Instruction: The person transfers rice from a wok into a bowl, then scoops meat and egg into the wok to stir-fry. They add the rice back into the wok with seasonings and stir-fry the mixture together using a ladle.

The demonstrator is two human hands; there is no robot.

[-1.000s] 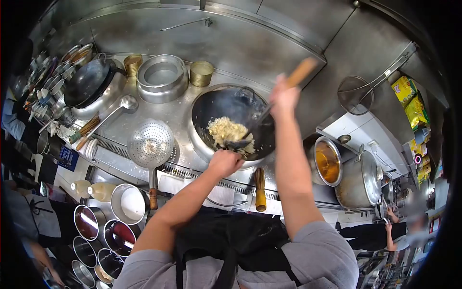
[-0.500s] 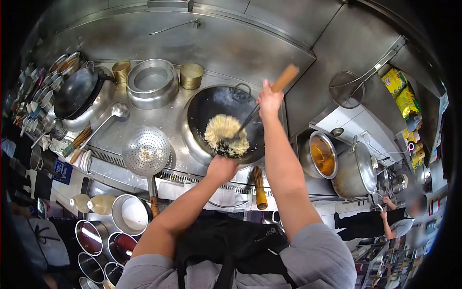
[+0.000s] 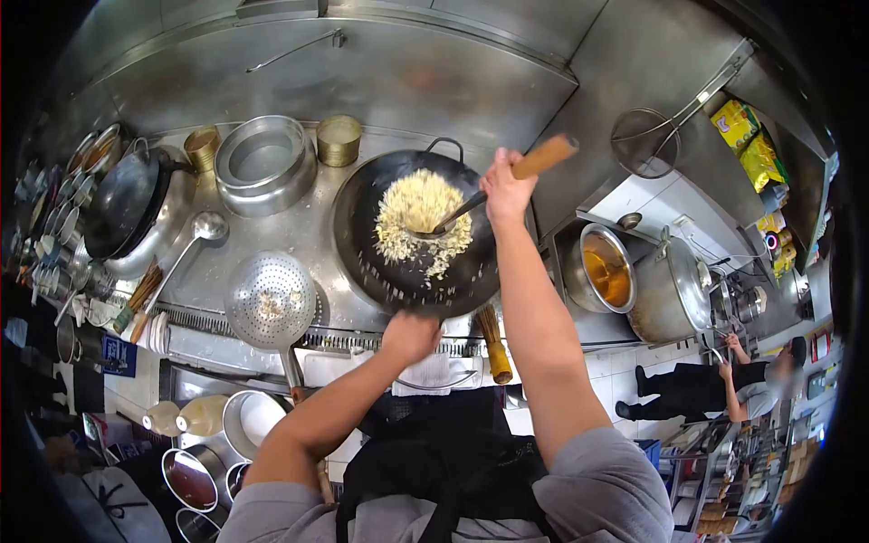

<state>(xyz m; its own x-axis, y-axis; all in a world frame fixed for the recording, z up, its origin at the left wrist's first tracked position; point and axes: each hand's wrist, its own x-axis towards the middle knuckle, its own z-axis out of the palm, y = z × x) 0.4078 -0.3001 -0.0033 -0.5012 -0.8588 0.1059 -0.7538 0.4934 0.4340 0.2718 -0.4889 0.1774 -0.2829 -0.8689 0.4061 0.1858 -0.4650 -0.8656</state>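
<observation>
— Wok?
— Your wok (image 3: 398, 271) sits in the burner well at the middle of the steel range (image 3: 317, 217), close to its front edge. It is dark inside, with its loop handle toward the back wall. Fried rice (image 3: 421, 222) is heaped in the far half, and loose grains are scattered down the near slope.

— Hands?
— Your right hand (image 3: 505, 185) is wrapped fully round the wooden grip of the ladle (image 3: 543, 158), above the wok's right rim. The shaft slants down to the left and the bowl is sunk in the rice. Your left hand (image 3: 409, 335) is a tight fist on the wok's near rim. It is blurred, and whatever handle lies under it is hidden.

— Round about?
— Just left of the wok a perforated strainer (image 3: 270, 300) lies at the front edge, its handle hanging over. Beyond it is a spare ladle (image 3: 206, 226), bowl up, then a second wok (image 3: 122, 199) at the left end. A steel basin (image 3: 262, 163) stands at the back edge between two brass tins (image 3: 339, 140). A bamboo brush (image 3: 493, 339) lies across the front edge, just right of your left hand.

— Off the range?
— To the right, an open pot (image 3: 605, 271) of orange liquid stands just beside a lidded pot (image 3: 674, 290). A wire skimmer (image 3: 644, 143) hangs on the wall above them. A co-worker (image 3: 715, 394) stands well apart, lower right.
</observation>
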